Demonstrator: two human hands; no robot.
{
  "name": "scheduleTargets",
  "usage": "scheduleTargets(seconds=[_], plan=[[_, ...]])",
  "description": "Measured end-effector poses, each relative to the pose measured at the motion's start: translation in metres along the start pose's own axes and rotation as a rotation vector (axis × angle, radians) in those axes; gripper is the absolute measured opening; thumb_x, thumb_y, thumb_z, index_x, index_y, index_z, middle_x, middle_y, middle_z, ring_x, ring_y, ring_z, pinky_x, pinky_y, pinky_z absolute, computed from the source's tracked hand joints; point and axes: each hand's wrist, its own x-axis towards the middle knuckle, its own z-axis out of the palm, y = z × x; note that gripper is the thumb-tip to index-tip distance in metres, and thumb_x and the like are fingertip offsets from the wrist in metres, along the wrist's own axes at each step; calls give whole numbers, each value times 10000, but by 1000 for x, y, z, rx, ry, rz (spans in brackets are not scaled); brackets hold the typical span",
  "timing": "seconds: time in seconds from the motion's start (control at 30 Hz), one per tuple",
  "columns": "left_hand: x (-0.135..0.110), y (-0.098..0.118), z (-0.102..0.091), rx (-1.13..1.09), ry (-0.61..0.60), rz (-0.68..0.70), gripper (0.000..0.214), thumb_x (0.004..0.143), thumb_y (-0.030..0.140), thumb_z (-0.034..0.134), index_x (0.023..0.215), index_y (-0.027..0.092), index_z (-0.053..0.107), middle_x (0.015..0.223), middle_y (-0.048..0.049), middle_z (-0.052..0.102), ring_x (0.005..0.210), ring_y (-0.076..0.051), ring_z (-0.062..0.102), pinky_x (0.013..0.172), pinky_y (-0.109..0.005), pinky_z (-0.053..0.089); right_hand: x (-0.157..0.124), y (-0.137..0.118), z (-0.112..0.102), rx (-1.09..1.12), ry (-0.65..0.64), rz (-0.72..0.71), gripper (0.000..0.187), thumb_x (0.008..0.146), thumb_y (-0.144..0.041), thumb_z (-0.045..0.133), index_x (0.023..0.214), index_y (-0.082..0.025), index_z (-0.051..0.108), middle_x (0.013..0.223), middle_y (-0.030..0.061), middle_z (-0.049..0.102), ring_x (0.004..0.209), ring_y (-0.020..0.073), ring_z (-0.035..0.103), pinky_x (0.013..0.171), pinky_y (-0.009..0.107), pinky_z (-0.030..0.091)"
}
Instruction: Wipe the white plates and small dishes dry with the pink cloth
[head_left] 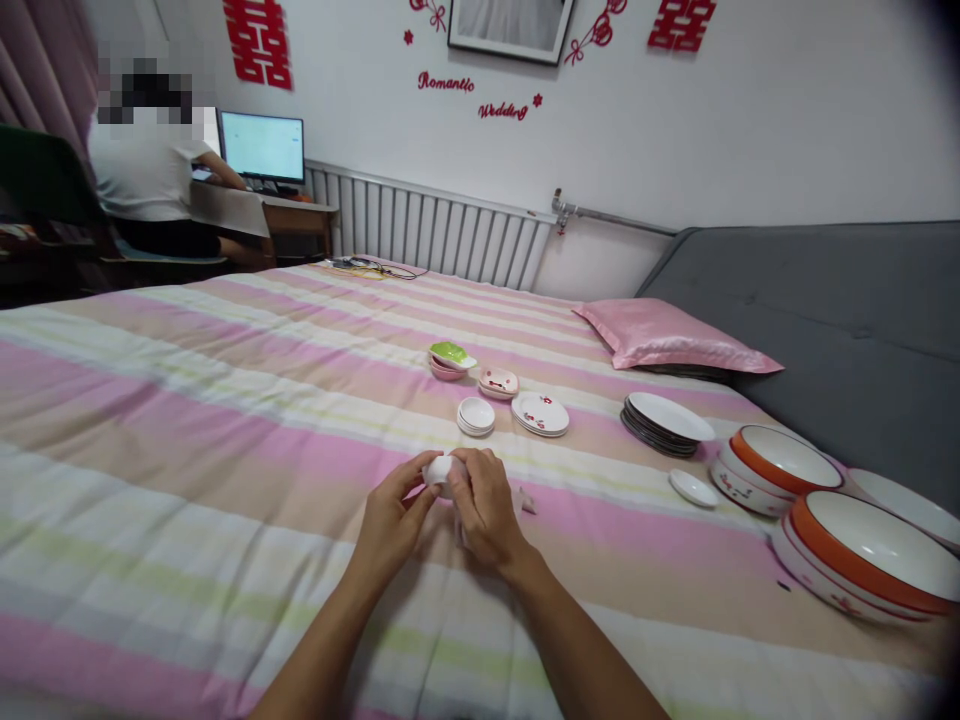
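Observation:
Between my two hands is a small white rounded dish (442, 474), possibly a little cup; my fingers cover much of it. My left hand (396, 510) pinches its left side with thumb and fingertips. My right hand (486, 505) closes on its right side. Partly hidden behind my right hand, a pale object with a pointed end (527, 500) rests on the bed; its kind cannot be made out. Just beyond my hands sit stacked small white bowls (476, 415), flowered white plates (541, 413), pink square dishes (499, 381) and a green leaf-shaped dish (451, 354).
A striped bedspread (187, 480) lies under everything. On the right are a plate stack (664, 420), a small white dish (693, 488) and large orange-rimmed bowls (847, 560). A pink pillow (667, 335) leans near the grey headboard (840, 290). Another person (142, 165) sits at a desk, back left.

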Motion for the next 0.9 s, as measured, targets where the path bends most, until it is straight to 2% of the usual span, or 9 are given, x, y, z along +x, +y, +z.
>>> scheduleTargets(seconds=[0.17,0.33,0.47,0.63,0.9], plan=[[0,7,3,-77,34,-81,438,684,308,653,1090,160,587,1092,-103,634,972,-244,610,807,-364,512,0,5,1,130,3,67,149,888,-291,381,881,-199,498,827,26,516,781,177,447,724,318,346],[1,13,5,-200,85,-145,513,608,319,719,1070,140,585,1087,-106,636,959,-254,616,817,-369,506,-1,6,1,268,12,117,151,893,-316,379,868,-206,478,848,20,504,791,165,445,728,305,362],[-3,14,8,-283,102,-214,552,635,312,710,1131,130,547,1088,-115,624,990,-246,597,838,-365,490,-1,5,3,348,7,156,166,905,-340,362,878,-210,461,856,18,505,799,159,454,720,291,370],[-8,14,12,-420,128,-285,498,678,294,690,1140,193,536,1042,-61,634,967,-191,601,836,-320,492,-1,3,5,412,17,193,187,917,-366,338,879,-215,441,833,7,499,777,149,461,712,277,374],[-11,20,23,-690,70,-397,371,687,234,698,1013,213,523,875,0,677,797,-101,645,851,-243,473,-1,2,7,454,64,180,181,911,-364,336,856,-220,430,808,11,492,747,154,463,697,279,377]])
